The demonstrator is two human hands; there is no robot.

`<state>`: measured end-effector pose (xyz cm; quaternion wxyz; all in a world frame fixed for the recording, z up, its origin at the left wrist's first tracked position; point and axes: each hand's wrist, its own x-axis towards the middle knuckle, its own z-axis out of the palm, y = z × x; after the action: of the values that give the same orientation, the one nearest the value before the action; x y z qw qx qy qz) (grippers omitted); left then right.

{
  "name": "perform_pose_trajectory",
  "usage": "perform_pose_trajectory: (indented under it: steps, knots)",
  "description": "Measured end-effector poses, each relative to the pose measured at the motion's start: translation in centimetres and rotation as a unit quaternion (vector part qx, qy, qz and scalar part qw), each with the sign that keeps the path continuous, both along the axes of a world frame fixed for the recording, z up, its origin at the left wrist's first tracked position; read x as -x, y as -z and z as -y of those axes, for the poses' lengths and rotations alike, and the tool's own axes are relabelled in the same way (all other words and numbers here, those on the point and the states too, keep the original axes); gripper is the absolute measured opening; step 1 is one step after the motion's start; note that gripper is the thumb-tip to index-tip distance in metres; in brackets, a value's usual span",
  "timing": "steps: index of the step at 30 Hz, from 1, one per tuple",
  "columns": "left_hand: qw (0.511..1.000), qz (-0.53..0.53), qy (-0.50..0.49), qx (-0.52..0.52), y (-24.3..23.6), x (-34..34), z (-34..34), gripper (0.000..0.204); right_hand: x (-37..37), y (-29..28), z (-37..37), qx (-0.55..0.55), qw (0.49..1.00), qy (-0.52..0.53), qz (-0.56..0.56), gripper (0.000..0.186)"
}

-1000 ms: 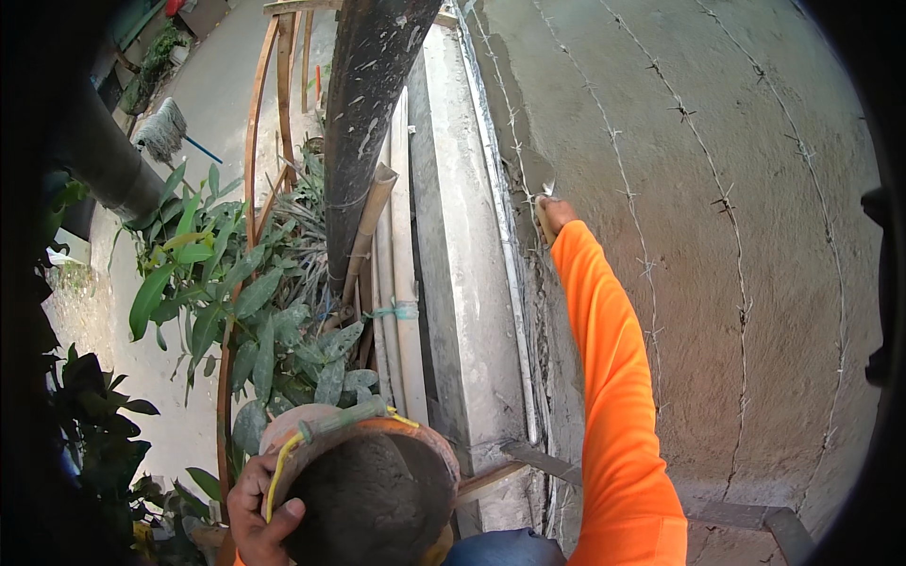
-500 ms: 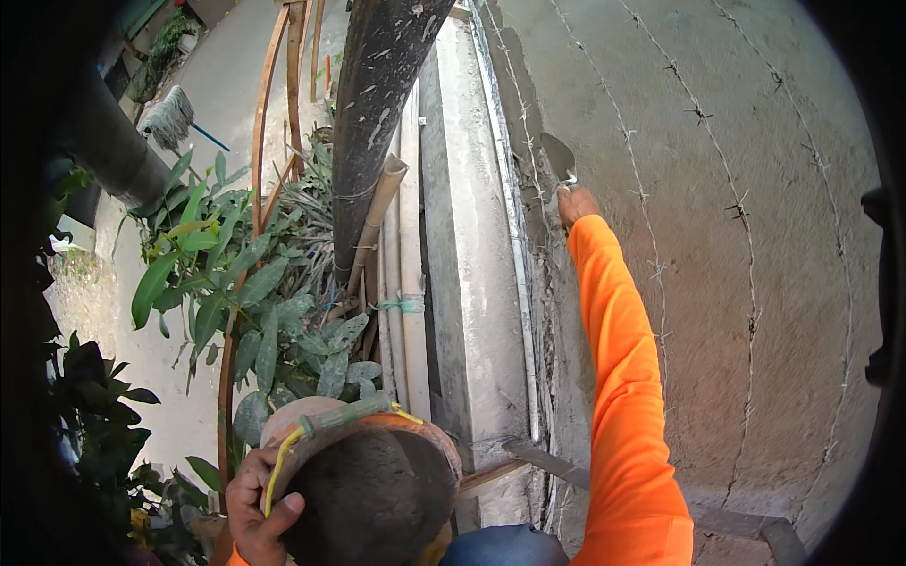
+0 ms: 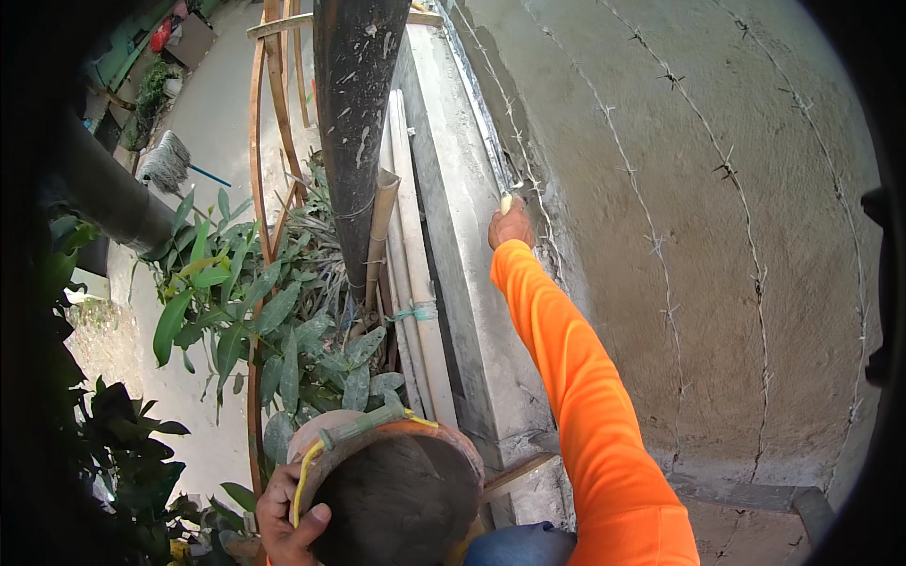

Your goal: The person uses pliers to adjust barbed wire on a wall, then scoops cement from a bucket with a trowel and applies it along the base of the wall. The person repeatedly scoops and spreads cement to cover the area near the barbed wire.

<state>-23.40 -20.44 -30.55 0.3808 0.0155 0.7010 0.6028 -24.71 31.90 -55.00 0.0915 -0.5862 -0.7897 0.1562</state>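
My right hand (image 3: 511, 224), at the end of an orange sleeve, is closed on the pale handle of a trowel (image 3: 507, 203) at the edge of the concrete ledge (image 3: 462, 217), beside a barbed-wire strand (image 3: 534, 189) and a thin pipe; most of the blade is hidden. My left hand (image 3: 288, 519) grips the rim of a bucket (image 3: 458, 448) at the bottom of the view, beside its yellow cord and tubular handle (image 3: 368, 422). Dark grey wet mortar (image 3: 392, 495) is inside the bucket.
A plastered wall (image 3: 717, 311) fills the right, crossed by several barbed-wire strands. Left are a dark speckled post (image 3: 354, 113), pale pipes (image 3: 425, 349), wooden slats, leafy plants (image 3: 274, 311), a larger pole (image 3: 123, 198), and a mop (image 3: 165, 165) on pavement. A metal bar (image 3: 746, 500) lies low right.
My right hand with the trowel has moved left and a little down, off the plastered surface to the ledge's edge. My left hand still grips the bucket. The view has shifted slightly.
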Motion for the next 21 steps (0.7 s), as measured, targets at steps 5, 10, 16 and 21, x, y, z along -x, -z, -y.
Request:
perform_pose_trajectory:
  steps: [5,10,16,21]
  knots:
    - [1.0,-0.006,-0.004,-0.016,0.3,0.1,0.0,0.07,0.5,-0.6,-1.5,0.035,0.997,0.037,0.05,0.051]
    - [0.999,-0.005,0.002,-0.045,0.6,0.0,0.5,0.059,0.2,-0.2,-2.3,0.073,0.995,0.046,0.047,0.048]
    - [0.993,0.013,0.031,-0.112,1.4,0.2,1.7,0.049,-0.1,1.0,-3.8,0.068,0.995,0.064,0.048,0.048]
    - [0.993,0.006,0.039,-0.107,1.3,0.2,1.9,0.047,-0.6,0.9,-3.6,0.043,0.996,0.071,0.017,0.047]
